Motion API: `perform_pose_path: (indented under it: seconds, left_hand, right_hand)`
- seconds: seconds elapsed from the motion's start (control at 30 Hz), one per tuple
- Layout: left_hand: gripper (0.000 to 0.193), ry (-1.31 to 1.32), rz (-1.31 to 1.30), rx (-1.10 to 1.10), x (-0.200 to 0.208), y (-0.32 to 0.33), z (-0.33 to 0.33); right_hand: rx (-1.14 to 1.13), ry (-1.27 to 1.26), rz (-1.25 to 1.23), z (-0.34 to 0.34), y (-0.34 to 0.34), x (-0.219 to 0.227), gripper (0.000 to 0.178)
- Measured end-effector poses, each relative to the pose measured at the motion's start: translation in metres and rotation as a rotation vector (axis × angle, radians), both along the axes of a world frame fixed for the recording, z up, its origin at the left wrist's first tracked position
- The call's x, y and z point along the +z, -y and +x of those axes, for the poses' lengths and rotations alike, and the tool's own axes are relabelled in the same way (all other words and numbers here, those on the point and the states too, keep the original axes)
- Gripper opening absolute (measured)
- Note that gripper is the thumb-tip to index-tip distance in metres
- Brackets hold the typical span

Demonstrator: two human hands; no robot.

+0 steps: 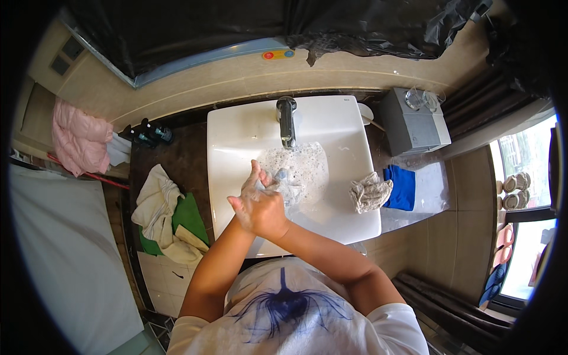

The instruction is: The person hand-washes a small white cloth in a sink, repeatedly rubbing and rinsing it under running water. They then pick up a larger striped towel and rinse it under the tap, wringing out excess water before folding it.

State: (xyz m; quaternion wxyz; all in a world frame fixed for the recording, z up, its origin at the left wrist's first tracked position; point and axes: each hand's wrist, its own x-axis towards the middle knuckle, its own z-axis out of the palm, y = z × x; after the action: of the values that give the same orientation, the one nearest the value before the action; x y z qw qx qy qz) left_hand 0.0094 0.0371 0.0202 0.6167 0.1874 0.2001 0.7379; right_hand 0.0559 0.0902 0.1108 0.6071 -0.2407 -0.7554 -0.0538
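Both my hands are pressed together, lathered with white suds, over the near left part of a white washbasin (pixel 349 219). My left hand (pixel 253 184) is mostly covered by my right hand (pixel 264 212), which lies across it with its fingers curled in. Two digits stick out, one away from me and one to the left. A wet, pale cloth (pixel 290 188) with a bluish patch bunches out from between the hands into the foamy water (pixel 310 163). Much of the grip is hidden. Beyond them stands a dark metal faucet (pixel 287 121).
A crumpled beige cloth (pixel 371 192) sits on the basin's right rim beside a folded blue cloth (pixel 400 186). At left lie a cream cloth (pixel 155 195) and a green cloth (pixel 189 216). Dark bottles (pixel 148 133) and a grey box (pixel 417 121) stand on the counter.
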Motion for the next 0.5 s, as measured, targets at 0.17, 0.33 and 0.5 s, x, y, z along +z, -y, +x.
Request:
perform_pose_path:
  seconds: [0.17, 0.33, 0.5]
  left_hand:
    - [0.033, 0.195, -0.428, -0.089, 0.055, -0.004, 0.02]
    - [0.054, 0.294, -0.082, -0.158, -0.012, 0.001, 0.006]
    - [0.064, -0.042, -0.104, -0.031, 0.011, 0.008, 0.005]
  right_hand:
    - [0.105, 0.141, -0.65, 0.03, -0.018, -0.096, 0.026]
    - [0.187, 0.163, -0.653, 0.029, 0.005, -0.057, 0.024]
    - [0.255, 0.165, -0.461, 0.023, 0.028, -0.069, 0.023]
